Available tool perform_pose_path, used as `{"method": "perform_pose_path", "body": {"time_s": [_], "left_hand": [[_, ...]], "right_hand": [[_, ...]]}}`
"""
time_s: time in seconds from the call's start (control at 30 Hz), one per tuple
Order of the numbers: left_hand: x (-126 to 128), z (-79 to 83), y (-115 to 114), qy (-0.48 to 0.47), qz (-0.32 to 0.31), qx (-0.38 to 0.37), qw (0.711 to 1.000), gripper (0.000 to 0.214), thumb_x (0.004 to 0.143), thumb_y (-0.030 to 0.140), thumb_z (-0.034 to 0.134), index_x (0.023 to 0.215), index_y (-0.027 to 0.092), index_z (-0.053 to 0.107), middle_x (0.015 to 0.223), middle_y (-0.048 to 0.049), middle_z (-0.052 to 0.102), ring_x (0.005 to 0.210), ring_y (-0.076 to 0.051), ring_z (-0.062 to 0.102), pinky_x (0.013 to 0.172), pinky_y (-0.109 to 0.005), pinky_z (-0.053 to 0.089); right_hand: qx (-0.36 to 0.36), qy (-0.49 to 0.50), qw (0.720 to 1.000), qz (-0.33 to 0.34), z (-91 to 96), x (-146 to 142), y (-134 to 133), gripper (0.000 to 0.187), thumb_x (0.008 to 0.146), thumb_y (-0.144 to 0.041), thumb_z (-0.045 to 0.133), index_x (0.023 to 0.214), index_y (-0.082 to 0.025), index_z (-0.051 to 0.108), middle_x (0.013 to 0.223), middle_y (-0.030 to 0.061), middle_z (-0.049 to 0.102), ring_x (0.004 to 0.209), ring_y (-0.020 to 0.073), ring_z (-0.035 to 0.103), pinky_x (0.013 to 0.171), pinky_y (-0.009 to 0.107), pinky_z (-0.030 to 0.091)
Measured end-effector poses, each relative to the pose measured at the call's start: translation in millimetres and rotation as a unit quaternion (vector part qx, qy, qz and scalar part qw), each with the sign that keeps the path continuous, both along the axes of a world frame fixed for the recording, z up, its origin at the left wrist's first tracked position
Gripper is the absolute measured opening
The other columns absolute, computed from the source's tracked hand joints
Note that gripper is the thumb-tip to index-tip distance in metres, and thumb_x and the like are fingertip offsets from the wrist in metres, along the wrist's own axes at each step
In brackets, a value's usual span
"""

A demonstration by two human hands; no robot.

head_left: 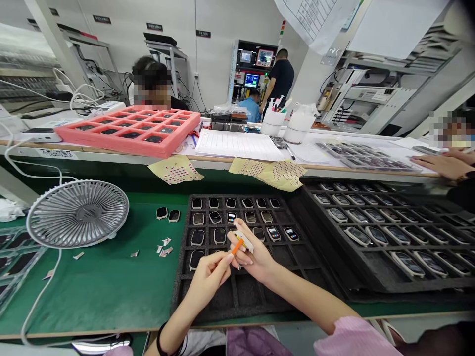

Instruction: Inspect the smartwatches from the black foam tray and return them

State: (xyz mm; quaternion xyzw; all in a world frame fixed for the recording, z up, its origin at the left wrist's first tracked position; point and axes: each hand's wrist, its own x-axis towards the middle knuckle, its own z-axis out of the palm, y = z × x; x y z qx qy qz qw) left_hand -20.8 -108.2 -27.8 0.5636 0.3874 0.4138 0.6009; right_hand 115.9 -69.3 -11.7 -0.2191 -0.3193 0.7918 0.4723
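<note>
My left hand point(210, 282) pinches a thin orange stick point(236, 246), and its tip meets a pale smartwatch body point(243, 241). My right hand point(258, 261) holds that watch body between fingers and thumb, above a black foam tray point(181, 282). Several smartwatch bodies point(219, 236) sit in the tray's compartments, and the row nearest me shows empty cells. A second black tray point(374, 282) full of watch bodies lies to the right. My hands partly hide the tray's middle.
A white desk fan point(77, 213) stands on the green mat point(100, 291) to the left, near two loose watches point(167, 214) and small paper scraps point(163, 248). A pink tray point(126, 129), papers and cups line the shelf ahead. A co-worker's hand point(441, 165) rests at the right.
</note>
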Motion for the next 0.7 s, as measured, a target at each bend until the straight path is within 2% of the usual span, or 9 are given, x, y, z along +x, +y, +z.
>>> {"method": "perform_pose_path", "body": {"time_s": [0.1,0.17,0.27,0.37,0.5,0.57,0.6,0.67,0.7], "left_hand": [[0.7,-2.4,-0.5,-0.013,0.010,-0.002,1.000,0.050,0.084,0.061,0.048,0.071,0.014,0.059,0.042,0.0090,0.030,0.038,-0.005,0.022,0.040,-0.020,0.017],[-0.3,-2.5,0.8,-0.010,0.018,-0.003,1.000,0.050,0.084,0.062,0.049,0.069,0.015,0.058,0.041,0.0092,0.030,0.037,-0.005,0.023,0.040,-0.020,0.018],[-0.8,0.5,3.6,-0.002,0.044,0.019,0.999,0.049,0.082,0.061,0.051,0.064,0.015,0.055,0.045,0.0058,0.040,0.042,-0.007,0.033,0.043,-0.020,0.027],[1.1,4.6,4.0,0.023,0.072,0.060,0.995,0.044,0.083,0.054,0.054,0.063,0.015,0.055,0.059,0.0003,0.053,0.055,-0.010,0.045,0.053,-0.021,0.036],[-8.1,2.8,3.3,0.069,0.110,0.068,0.989,0.041,0.086,0.051,0.048,0.063,0.017,0.048,0.055,0.0042,0.041,0.049,-0.009,0.035,0.048,-0.020,0.030],[-26.5,-2.6,5.9,0.108,0.139,0.063,0.982,0.040,0.086,0.052,0.044,0.064,0.019,0.046,0.053,0.0057,0.036,0.047,-0.009,0.031,0.047,-0.021,0.028],[-39.3,-6.3,8.4,0.142,0.160,0.065,0.975,0.040,0.086,0.053,0.043,0.064,0.019,0.045,0.053,0.0058,0.035,0.046,-0.009,0.031,0.047,-0.021,0.028],[-68.6,-15.3,15.1,0.251,0.205,0.080,0.943,0.040,0.084,0.053,0.042,0.062,0.020,0.045,0.053,0.0048,0.037,0.047,-0.010,0.034,0.049,-0.021,0.028],[-83.2,-20.1,18.8,0.313,0.225,0.078,0.919,0.038,0.083,0.052,0.043,0.063,0.020,0.046,0.055,0.0034,0.042,0.048,-0.011,0.037,0.051,-0.021,0.029]], "right_hand": [[-0.026,0.016,0.999,0.017,-0.7,-1.6,2.0,0.032,0.078,-0.039,0.070,0.090,-0.026,0.043,0.048,-0.0143,0.045,0.027,0.0009,0.019,0.028,0.012,0.015],[-0.021,0.000,1.000,-0.001,-1.7,-2.1,2.3,0.033,0.077,-0.039,0.070,0.088,-0.026,0.043,0.048,-0.0143,0.045,0.027,0.0008,0.020,0.028,0.012,0.016],[0.036,-0.074,0.994,-0.066,-5.1,-5.8,-2.2,0.027,0.083,-0.040,0.064,0.087,-0.025,0.042,0.048,-0.0132,0.046,0.027,0.0024,0.028,0.029,0.013,0.024],[0.113,-0.170,0.974,-0.103,-9.6,-12.9,-10.3,0.027,0.084,-0.041,0.063,0.088,-0.025,0.042,0.055,-0.0112,0.050,0.032,0.0043,0.038,0.030,0.014,0.029],[0.185,-0.262,0.938,-0.131,-17.4,-6.1,-1.1,0.026,0.086,-0.045,0.058,0.089,-0.026,0.041,0.060,-0.0098,0.049,0.036,0.0060,0.040,0.033,0.017,0.031],[0.233,-0.339,0.891,-0.194,-24.3,16.6,19.7,0.023,0.088,-0.046,0.055,0.090,-0.026,0.043,0.065,-0.0067,0.052,0.043,0.0089,0.046,0.038,0.020,0.036],[0.269,-0.405,0.840,-0.241,-29.1,33.6,33.1,0.022,0.089,-0.046,0.052,0.090,-0.025,0.046,0.070,-0.0035,0.056,0.051,0.0115,0.052,0.045,0.022,0.041],[0.319,-0.586,0.686,-0.290,-41.0,75.2,61.3,0.029,0.089,-0.051,0.047,0.088,-0.023,0.053,0.077,0.0025,0.063,0.067,0.0171,0.060,0.064,0.029,0.047],[0.307,-0.615,0.658,-0.307,-47.8,97.3,74.2,0.034,0.088,-0.054,0.045,0.084,-0.022,0.055,0.078,0.0051,0.064,0.070,0.0202,0.061,0.068,0.033,0.047]]}}
